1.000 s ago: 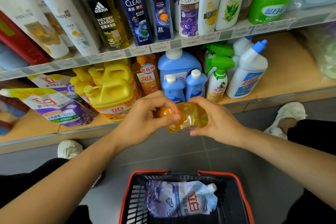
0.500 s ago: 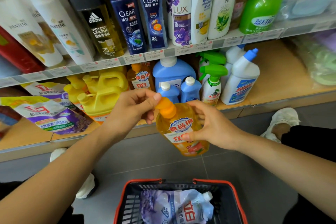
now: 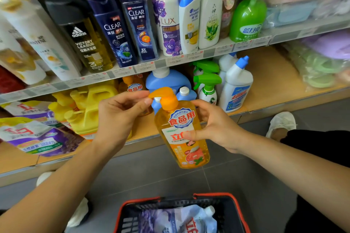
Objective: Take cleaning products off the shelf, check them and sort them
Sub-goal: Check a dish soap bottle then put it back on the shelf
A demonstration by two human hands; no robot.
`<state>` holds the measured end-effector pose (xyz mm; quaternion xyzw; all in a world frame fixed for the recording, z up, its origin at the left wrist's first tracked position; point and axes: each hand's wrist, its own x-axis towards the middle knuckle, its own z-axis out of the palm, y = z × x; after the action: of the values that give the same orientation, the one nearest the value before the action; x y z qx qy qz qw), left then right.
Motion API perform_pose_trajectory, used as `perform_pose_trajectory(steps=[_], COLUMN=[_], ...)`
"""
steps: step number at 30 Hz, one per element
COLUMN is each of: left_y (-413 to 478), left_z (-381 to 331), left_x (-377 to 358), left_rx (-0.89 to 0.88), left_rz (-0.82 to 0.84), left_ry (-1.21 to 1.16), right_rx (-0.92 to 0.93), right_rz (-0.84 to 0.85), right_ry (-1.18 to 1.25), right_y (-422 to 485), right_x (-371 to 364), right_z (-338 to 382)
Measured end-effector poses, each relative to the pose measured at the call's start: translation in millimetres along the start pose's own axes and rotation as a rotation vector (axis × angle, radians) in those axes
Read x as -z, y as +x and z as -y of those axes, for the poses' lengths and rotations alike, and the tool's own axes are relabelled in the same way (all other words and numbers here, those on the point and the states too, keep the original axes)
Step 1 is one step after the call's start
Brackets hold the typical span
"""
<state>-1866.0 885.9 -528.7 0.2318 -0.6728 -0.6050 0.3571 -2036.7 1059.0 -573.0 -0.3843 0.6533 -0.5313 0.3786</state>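
Item under check: translucent orange plastic pump bottle (image 3: 182, 138), held in the air, near upright with a slight tilt. It is in front of the lower shelf and above the basket, with its label facing the camera.
Pump: orange plastic pump head (image 3: 167, 99), seated on the bottle neck, spout pointing toward the left hand.
Left hand (image 3: 121, 117): grip narrow. Thumb and forefinger pinch the tip of the spout, and the other fingers are curled beneath.
Right hand (image 3: 214, 128): grip holds the bottle by its middle, thumb across the front label and fingers wrapped behind.
Basket: black plastic shopping basket with red rim (image 3: 235, 208), at the bottom edge of the view and only partly seen.
Basket contents: one purple-and-white soft refill pouch with white cap (image 3: 176, 221), lying flat.
Lower shelf: pale wooden board (image 3: 269, 81). It carries yellow plastic handled jugs (image 3: 91, 106), blue bottles with white caps (image 3: 170, 80), white spray bottles with green triggers (image 3: 207, 85) and a white angled-neck bottle with blue cap (image 3: 236, 89). Purple printed pouches (image 3: 37, 138) lie at its left end.
Upper shelf: grey price-tag rail (image 3: 208, 53) fronts a row of upright shampoo and wash bottles, with a green pump dispenser (image 3: 248, 17) toward the right.
Floor: grey tiles (image 3: 151, 172). A white shoe (image 3: 282, 123) shows beside the right forearm.
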Motion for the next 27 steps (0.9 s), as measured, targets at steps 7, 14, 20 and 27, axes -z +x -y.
perform_pose_trajectory(steps=[7,14,20,27], left_y=[0,1,-1,1], left_z=[4,10,7,-5], left_x=[2,2,0,3], left_rx=[-0.009,0.082,0.000,-0.262], left_rz=[-0.023,-0.041,-0.054,-0.070], left_ry=[0.085,0.050,0.127,0.404], right_rx=[0.040,0.075,0.096,0.065], right_rz=[-0.024,-0.081,-0.104,-0.041], right_ry=[-0.088,-0.156,-0.161,-0.095], right_y=[-2,-4,-2,-1], right_x=[-3,-6,-4,-7], right_z=[7,9,12,8])
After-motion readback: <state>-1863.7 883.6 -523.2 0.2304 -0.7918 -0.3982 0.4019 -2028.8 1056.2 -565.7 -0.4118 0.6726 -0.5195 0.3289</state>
